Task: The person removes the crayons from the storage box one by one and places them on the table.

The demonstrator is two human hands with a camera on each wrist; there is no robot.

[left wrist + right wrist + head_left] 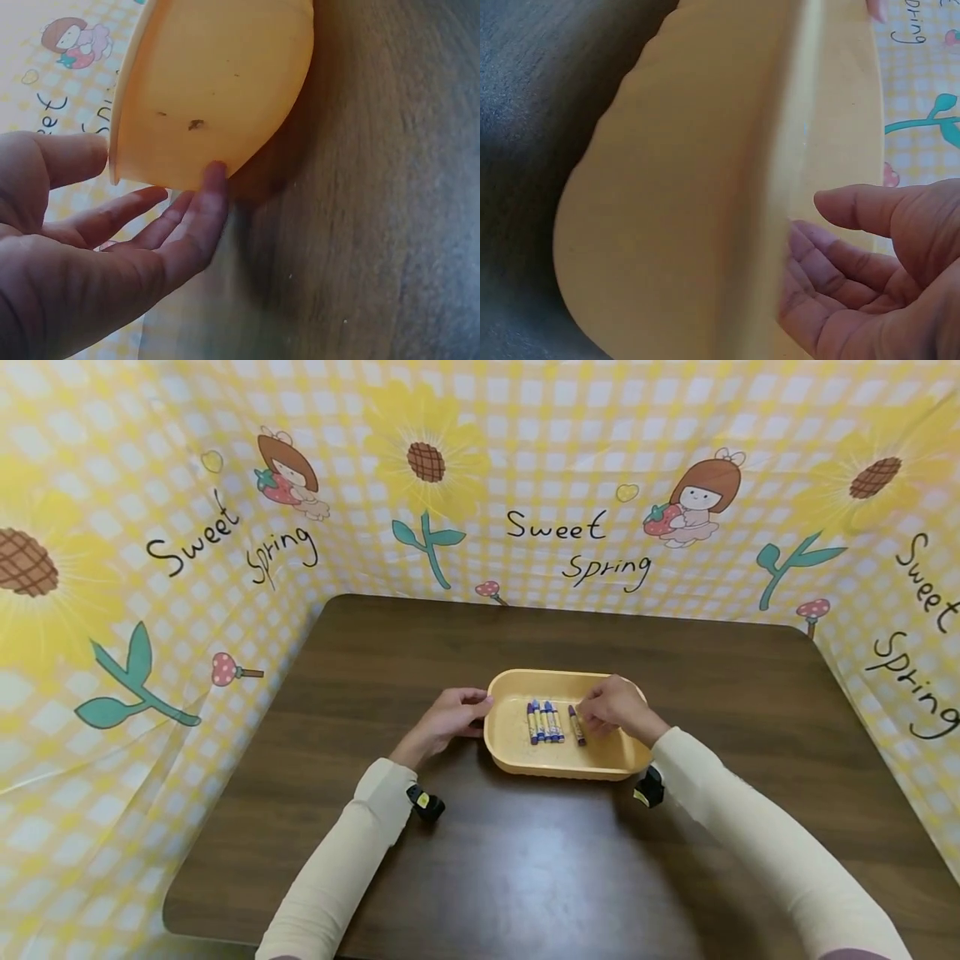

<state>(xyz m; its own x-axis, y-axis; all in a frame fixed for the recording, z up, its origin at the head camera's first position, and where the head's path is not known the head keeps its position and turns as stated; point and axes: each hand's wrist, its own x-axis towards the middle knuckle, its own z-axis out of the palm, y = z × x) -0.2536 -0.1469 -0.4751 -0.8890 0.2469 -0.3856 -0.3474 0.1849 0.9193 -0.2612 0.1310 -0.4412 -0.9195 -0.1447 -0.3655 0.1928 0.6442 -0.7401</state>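
A yellow plastic tray stands on the table. Inside it, several crayons in blue and purple lie side by side in a row. One darker crayon lies apart, just right of that row. At the tray's left end, my left hand touches the rim with its thumb, its fingers extended against the outside. My right hand is over the tray's right half, beside the single crayon. Its thumb is apart from the loosely bent fingers, which the tray wall partly hides in the right wrist view.
The dark wooden table extends around the tray on all sides. A yellow checked cloth with sunflowers and lettering hangs behind the table and along its sides. Each wrist carries a small black camera.
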